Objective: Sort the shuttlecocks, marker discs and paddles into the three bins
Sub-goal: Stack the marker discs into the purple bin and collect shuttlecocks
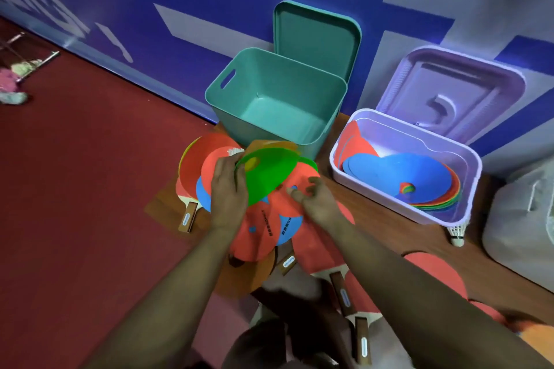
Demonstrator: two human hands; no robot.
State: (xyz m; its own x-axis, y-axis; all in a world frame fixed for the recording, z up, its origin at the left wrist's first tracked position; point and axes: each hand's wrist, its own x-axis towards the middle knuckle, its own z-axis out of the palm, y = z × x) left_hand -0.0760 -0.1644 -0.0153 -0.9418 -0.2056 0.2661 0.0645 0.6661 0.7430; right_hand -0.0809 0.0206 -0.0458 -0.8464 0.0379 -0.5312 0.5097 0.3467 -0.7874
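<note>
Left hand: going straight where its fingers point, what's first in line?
Left hand, gripping the green disc: likely the white shuttlecock just beyond it, then the teal bin, its near wall; depth unclear.

Open teal bin (pixel 284 84) mouth just beyond disc pile (pixel 263 219), lid (pixel 317 39) behind, lilac bin (pixel 389 198) beside.

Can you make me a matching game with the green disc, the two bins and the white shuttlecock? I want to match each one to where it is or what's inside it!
Column one:
1. green disc
2. teal bin
3. purple bin
4. white shuttlecock

Column two:
A. has a stack of discs inside
B. lies just outside the purple bin's near corner
C. held by the left hand
D. empty inside

Pairs: 1-C, 2-D, 3-A, 4-B
</note>
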